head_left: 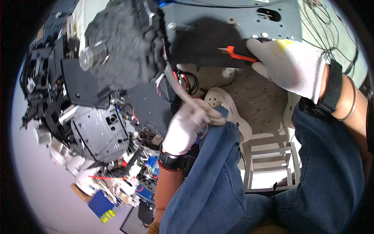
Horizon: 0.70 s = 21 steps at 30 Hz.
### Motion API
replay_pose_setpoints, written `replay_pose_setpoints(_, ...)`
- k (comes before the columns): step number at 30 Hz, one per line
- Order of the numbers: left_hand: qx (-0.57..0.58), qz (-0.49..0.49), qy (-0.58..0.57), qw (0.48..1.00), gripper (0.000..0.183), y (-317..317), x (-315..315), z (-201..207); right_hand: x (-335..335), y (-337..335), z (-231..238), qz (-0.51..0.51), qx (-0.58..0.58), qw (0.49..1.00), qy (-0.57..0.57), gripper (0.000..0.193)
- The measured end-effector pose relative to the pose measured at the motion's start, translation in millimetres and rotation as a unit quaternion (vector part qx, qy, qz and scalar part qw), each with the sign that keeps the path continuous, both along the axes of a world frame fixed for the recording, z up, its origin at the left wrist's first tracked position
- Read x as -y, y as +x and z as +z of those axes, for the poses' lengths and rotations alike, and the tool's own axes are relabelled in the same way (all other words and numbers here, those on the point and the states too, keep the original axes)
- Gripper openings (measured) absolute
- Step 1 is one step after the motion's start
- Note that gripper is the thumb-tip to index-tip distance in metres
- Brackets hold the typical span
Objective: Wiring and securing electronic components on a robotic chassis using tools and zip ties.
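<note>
My left hand (184, 128), in a white glove, is closed around a grey cable (177, 85) beside my left knee. That cable runs up along the edge of a bulky, lumpy dark grey padded piece (120, 46). Farther right, my gloved right hand (290, 64) grips a tool with an orange-and-black handle (242, 55). The tool's thin metal tip points left toward the padded piece, apart from the cable; its exact kind is not clear. Thin red and black wires (187, 82) hang just above my left hand.
A grey metal panel (218, 15) with holes spans the far side. Black plastic parts (83, 82) and a perforated grey plate (99, 132) are piled at left. A clear jar-like piece (93, 56) rests against the padding. Loose cables (331, 35) lie far right; a white stool-like frame (270, 163) stands between my legs.
</note>
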<state>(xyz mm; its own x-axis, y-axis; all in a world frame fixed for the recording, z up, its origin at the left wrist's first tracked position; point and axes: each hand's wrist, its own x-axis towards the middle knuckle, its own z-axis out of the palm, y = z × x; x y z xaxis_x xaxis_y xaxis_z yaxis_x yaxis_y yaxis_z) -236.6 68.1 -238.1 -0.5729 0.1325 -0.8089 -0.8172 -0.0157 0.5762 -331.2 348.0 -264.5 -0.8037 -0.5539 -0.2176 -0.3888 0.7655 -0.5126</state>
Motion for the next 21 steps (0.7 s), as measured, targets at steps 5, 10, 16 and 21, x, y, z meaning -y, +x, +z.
replay_pose_setpoints(5,-0.165,-0.574,-0.325,0.733,0.032,-38,-28,-29,-4,-2,0,-0.006,0.014,1.0,-0.004,0.026)
replay_pose_setpoints(10,-0.216,-0.462,-0.42,0.751,0.026,-67,14,-29,-8,-2,-2,0.022,0.03,0.998,0.048,0.028)
replay_pose_setpoints(16,-0.136,-0.359,-0.68,0.624,0.025,-98,81,-56,-15,3,-11,0.025,0.168,0.985,0.025,0.026)
replay_pose_setpoints(21,-0.153,-0.316,-0.663,0.661,0.023,-127,108,-84,-20,11,-15,0.029,0.08,0.996,-0.001,0.021)
